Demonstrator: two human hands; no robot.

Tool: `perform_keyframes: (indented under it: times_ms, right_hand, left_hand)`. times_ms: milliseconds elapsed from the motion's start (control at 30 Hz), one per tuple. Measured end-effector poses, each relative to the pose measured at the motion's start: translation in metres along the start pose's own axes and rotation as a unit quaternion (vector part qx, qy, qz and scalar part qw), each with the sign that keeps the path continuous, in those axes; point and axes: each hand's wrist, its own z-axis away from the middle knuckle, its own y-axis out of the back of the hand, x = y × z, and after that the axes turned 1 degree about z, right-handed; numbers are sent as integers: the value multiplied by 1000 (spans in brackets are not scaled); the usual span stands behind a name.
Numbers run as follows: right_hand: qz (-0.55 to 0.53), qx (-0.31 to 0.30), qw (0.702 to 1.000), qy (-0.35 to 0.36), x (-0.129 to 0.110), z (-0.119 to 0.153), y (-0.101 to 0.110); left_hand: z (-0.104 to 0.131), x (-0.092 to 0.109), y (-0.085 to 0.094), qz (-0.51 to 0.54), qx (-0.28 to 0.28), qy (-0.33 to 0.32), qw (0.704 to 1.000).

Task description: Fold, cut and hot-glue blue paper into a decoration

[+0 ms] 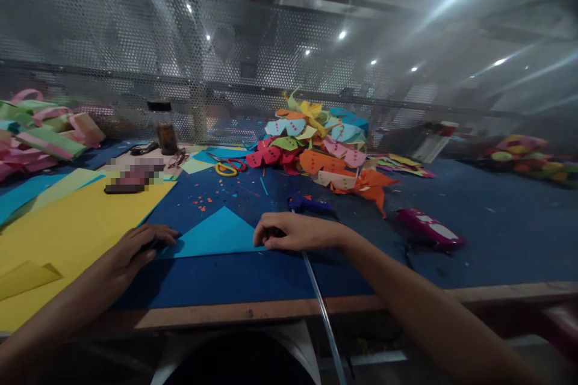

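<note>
Lying near the front of the blue table (217, 286), the blue paper triangle (217, 233) points its peak away, long side running left to right. The left hand (135, 248), loosely spread, rests at its left corner; the right hand (291, 231) curls at the other, grip unclear. Beyond sit scissors (226, 168), then heaped paper masks (321, 162).

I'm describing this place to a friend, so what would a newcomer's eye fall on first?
Probably the heap of colorful paper cutouts at the back middle of the blue table. Next might come the yellow sheet on the left, then the blue paper triangle up front, between the left hand and right hand.
</note>
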Motion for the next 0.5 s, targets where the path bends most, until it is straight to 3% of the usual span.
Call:
perform_keyframes:
  times_ms: [367,500]
  right_hand:
    - [-1,-1,1000,-5,-2,1,1]
    - [-17,-2,1000,-17,-3,0,0]
  left_hand:
    - [2,0,1,-17,-14,2,1000]
    - [2,-9,-3,-6,0,0,1000]
